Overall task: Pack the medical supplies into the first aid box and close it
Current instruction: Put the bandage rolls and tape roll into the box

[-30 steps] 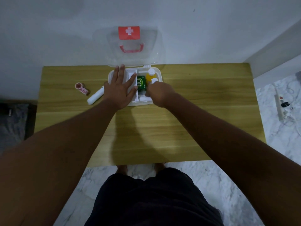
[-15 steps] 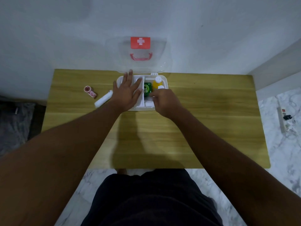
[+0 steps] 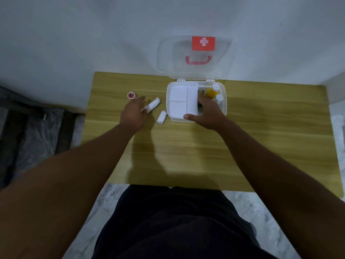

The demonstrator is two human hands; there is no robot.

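Note:
The white first aid box (image 3: 223,107) stands open at the table's far edge, its clear lid (image 3: 194,57) with a red cross upright against the wall. Inside lie white gauze pads (image 3: 182,100) and a yellow bottle (image 3: 212,92). My right hand (image 3: 207,113) rests over the box's middle, thumb on the front rim, fingers down among the contents. My left hand (image 3: 133,113) is on the table to the left, fingers spread and touching a long white roll (image 3: 152,105). A small white roll (image 3: 161,117) lies beside the box. A red tape roll (image 3: 131,95) sits farther left.
The wooden table (image 3: 186,146) runs along a white wall. Marble floor shows below and to the right. A dark mat lies on the floor at the left.
My left hand left the box and moved left to the long white roll, uncovering the gauze pads. A small white roll now lies beside the box. My right hand stays in the box.

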